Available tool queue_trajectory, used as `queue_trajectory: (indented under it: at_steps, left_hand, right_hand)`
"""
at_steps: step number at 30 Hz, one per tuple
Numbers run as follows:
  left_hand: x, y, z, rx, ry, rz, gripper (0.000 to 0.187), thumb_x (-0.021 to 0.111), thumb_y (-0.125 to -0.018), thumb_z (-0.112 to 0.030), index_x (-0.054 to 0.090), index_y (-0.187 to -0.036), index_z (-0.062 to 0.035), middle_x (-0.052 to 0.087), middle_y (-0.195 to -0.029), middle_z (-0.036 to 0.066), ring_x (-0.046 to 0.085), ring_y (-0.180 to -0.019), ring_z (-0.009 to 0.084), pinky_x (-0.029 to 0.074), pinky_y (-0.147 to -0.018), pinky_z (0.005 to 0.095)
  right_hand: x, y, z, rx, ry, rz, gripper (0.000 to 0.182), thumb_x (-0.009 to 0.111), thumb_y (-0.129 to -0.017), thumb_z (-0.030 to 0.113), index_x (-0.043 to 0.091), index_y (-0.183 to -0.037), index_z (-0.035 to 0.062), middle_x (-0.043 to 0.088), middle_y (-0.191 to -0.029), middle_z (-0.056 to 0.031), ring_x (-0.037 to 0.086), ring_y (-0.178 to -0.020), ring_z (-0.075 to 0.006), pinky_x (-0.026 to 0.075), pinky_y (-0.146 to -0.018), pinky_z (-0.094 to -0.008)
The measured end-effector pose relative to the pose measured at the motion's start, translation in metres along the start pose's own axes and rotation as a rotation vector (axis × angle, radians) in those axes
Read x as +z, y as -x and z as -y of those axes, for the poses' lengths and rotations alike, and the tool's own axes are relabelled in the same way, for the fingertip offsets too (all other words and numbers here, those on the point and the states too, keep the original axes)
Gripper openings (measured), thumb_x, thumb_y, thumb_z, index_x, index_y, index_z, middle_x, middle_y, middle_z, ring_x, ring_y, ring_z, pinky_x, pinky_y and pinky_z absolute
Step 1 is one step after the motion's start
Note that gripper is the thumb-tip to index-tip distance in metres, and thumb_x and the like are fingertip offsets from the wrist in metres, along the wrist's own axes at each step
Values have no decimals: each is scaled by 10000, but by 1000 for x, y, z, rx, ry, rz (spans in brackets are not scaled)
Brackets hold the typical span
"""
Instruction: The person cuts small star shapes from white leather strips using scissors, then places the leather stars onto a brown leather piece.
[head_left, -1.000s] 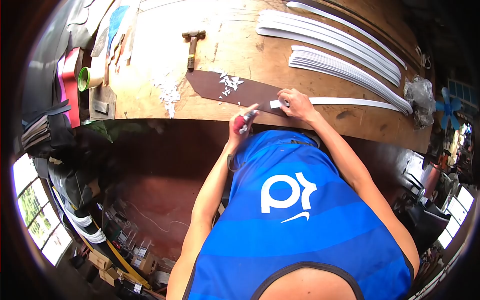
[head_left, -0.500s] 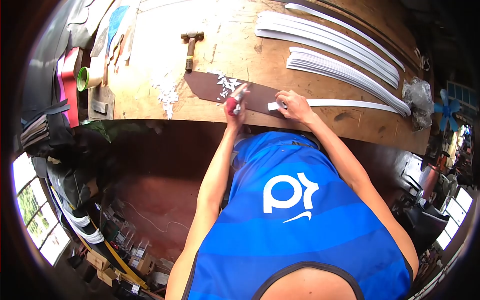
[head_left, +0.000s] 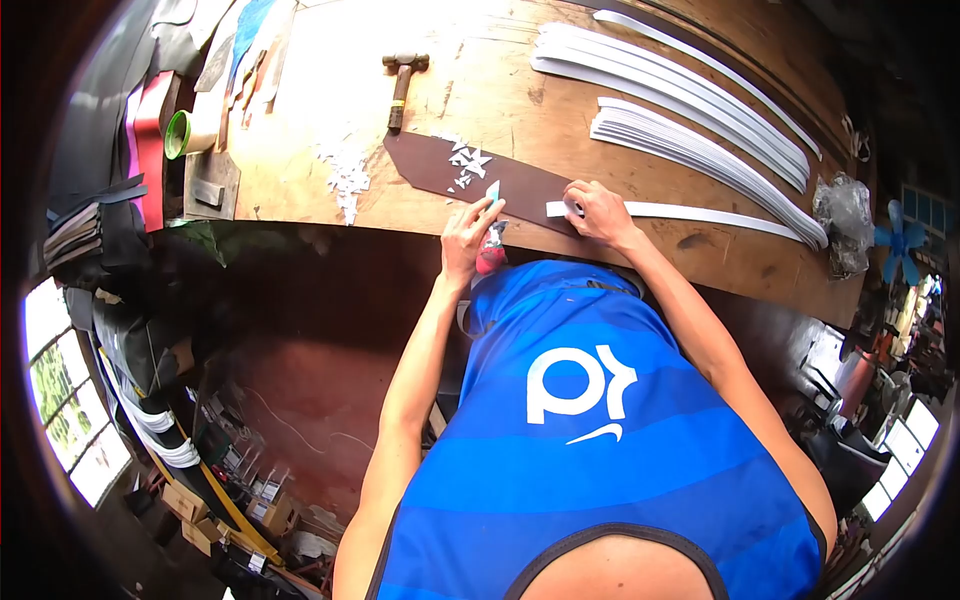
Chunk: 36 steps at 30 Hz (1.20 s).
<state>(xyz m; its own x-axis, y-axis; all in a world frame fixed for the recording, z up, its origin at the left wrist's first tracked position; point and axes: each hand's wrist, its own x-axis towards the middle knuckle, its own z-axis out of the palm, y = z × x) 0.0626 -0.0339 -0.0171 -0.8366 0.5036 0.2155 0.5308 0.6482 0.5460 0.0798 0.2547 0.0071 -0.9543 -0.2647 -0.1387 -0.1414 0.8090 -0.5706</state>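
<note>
My left hand [head_left: 466,236] is closed, its thumb and fingers pinching a small pale bluish-white piece [head_left: 493,190] over a dark brown board [head_left: 440,170]. Just below those fingers, at the table's near edge, is a red-handled tool [head_left: 490,259] with a greyish upper part; its kind is unclear. My right hand [head_left: 600,214] grips a long white strip [head_left: 700,212] close to its left end, at the board's right end. From there the strip runs right along the table. Small white offcuts [head_left: 466,163] lie on the board beyond my left hand.
A hammer [head_left: 400,95] lies beyond the board. More white scraps [head_left: 345,185] are heaped to the left. Stacks of white strips [head_left: 680,95] fill the back right, with crumpled clear plastic [head_left: 842,225] near the right edge. A green-rimmed cup [head_left: 178,135] stands at left.
My left hand no longer holds the red-handled tool, which is now lower, at the table edge; it now pinches a small pale piece. My right hand stays on the strip. The view has shifted slightly.
</note>
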Motion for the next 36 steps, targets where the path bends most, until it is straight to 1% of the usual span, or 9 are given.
queue_trajectory:
  at_steps: [6,9,11,13,20,23,27,29,36]
  left_hand:
    - [-21,-1,8,-212,411,-230,322,703,-896,-103,699,-1218,-86,714,-1078,119,659,-1046,265,515,-920,361]
    - [-34,-5,16,-598,531,-413,286,693,-957,-145,694,-1220,-33,720,-966,101,647,-843,124,506,-776,276]
    - [-37,-4,37,-697,258,-307,273,693,-954,-125,698,-1208,-24,713,-897,91,606,-745,88,485,-685,273]
    - [-35,-5,49,-550,364,-424,268,690,-958,-150,702,-1193,-22,699,-833,116,596,-698,102,476,-642,294]
    - [-51,-1,61,-474,459,-178,315,635,-987,-171,658,-1230,27,701,-803,132,610,-703,132,488,-659,314]
    - [-57,-3,44,-656,555,-84,291,618,-996,-153,664,-1215,33,723,-858,118,622,-741,124,499,-693,293]
    - [-51,-4,1,-606,498,9,275,626,-986,-129,666,-1228,-6,718,-878,133,672,-796,146,512,-728,288]
    - [-30,-3,-12,-359,548,-216,278,640,-977,-138,674,-1233,-35,705,-887,140,672,-773,175,517,-713,309]
    - [11,10,-30,-433,563,-288,299,640,-970,-153,670,-1251,-53,675,-871,183,677,-737,239,518,-677,348]
  right_hand:
    - [14,-17,26,-63,34,-107,202,732,-782,162,625,-926,68,635,-1042,-47,627,-914,-300,540,-791,-424]
    - [25,-35,34,-70,26,-93,229,729,-800,173,634,-983,73,633,-1104,-58,637,-963,-294,540,-816,-408]
    - [32,-44,37,-123,46,-125,239,724,-802,165,631,-1003,76,615,-1099,-67,634,-956,-309,540,-805,-416]
    - [34,-46,41,-100,62,-91,238,714,-802,147,626,-1007,65,596,-1126,-77,624,-969,-324,532,-816,-426]
    - [45,-49,40,-115,25,-90,347,661,-804,47,597,-1145,38,545,-1239,-173,551,-1113,-381,471,-968,-441]
    - [56,-45,40,-170,48,-125,407,671,-805,51,589,-1204,47,522,-1311,-191,520,-1188,-390,446,-1017,-443]
    - [39,-34,48,-106,88,-187,471,716,-790,80,588,-1243,66,505,-1372,-179,488,-1264,-375,427,-1051,-443]
    - [36,-31,44,-125,106,-201,426,735,-766,89,614,-1174,76,537,-1305,-144,527,-1186,-345,440,-1017,-434]
    - [44,-35,30,-243,78,-176,188,656,-813,83,658,-999,66,611,-1034,-81,597,-995,-270,473,-903,-393]
